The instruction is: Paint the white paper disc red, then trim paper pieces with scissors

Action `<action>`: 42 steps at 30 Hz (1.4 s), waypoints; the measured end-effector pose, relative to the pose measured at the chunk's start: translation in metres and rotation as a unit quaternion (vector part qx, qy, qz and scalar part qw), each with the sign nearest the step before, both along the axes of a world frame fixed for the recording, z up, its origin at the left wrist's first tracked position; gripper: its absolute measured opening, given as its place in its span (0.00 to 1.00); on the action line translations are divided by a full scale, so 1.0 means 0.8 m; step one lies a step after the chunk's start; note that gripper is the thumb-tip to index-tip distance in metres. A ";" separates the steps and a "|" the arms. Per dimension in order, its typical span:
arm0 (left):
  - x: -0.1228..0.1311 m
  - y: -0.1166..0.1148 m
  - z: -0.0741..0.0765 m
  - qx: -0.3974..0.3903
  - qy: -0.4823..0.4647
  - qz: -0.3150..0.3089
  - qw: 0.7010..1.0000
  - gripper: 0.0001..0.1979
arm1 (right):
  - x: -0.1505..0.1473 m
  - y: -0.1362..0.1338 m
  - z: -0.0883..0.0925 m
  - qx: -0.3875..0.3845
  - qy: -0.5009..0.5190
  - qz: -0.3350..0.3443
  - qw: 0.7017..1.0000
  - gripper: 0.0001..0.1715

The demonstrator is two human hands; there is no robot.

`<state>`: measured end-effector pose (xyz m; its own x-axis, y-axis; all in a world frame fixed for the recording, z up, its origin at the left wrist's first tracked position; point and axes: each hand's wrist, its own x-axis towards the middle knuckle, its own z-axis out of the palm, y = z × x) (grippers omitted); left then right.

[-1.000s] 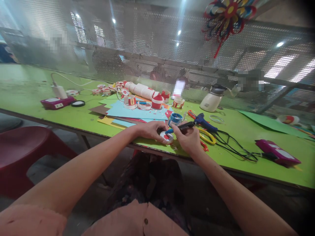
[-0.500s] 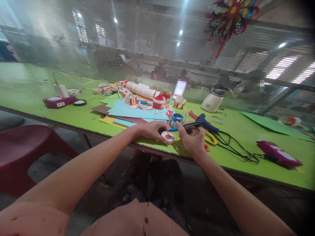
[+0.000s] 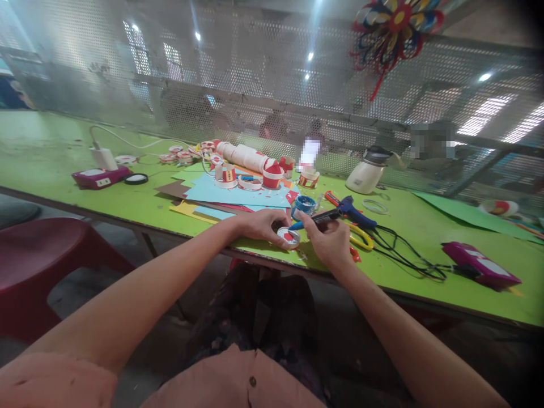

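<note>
My left hand [image 3: 260,224] pinches a small round white and red paper ring [image 3: 290,237] at the near edge of the green table [image 3: 127,201]. My right hand [image 3: 328,239] grips a dark pen-like tool [image 3: 319,217] with a blue tip, and that tip points down at the ring. A small blue pot [image 3: 304,204] stands just behind the ring. Yellow-handled scissors [image 3: 360,237] lie right of my right hand.
Sheets of coloured paper [image 3: 238,195] with red and white paper crafts lie behind my hands. A blue glue gun [image 3: 356,212] with black cable, a white jug-like device [image 3: 366,170], two magenta boxes [image 3: 479,264] and a charger sit around. A red chair [image 3: 46,255] stands at left.
My hands stay on the ring and the tool; the tool's tip shifts slightly over the ring. The view wobbles a little.
</note>
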<state>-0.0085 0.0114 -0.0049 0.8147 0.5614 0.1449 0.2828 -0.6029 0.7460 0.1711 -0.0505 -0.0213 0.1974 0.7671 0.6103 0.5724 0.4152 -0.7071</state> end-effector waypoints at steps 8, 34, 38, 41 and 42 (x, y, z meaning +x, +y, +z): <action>0.000 0.002 -0.002 0.010 0.003 -0.010 1.000 0.24 | 0.000 -0.001 0.003 0.003 -0.014 0.004 1.000 0.25; -0.002 0.007 -0.010 0.012 -0.015 -0.018 1.000 0.24 | -0.002 -0.003 0.003 0.022 -0.008 0.046 0.999 0.21; -0.002 0.004 -0.007 -0.004 -0.005 -0.011 1.000 0.24 | -0.001 -0.005 0.007 0.041 -0.003 -0.016 0.999 0.22; -0.003 0.004 -0.004 -0.013 0.012 0.005 1.000 0.26 | 0.000 -0.005 0.005 0.050 0.037 -0.027 0.998 0.19; -0.004 0.004 -0.004 -0.012 0.017 0.006 1.000 0.26 | 0.001 -0.004 0.004 0.054 0.052 -0.021 0.997 0.18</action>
<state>-0.0115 0.0146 -0.0078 0.8123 0.5738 0.1045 0.3146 -0.5820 0.7498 0.1715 -0.0537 -0.0183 0.2938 0.6885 0.6631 0.5171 0.4689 -0.7160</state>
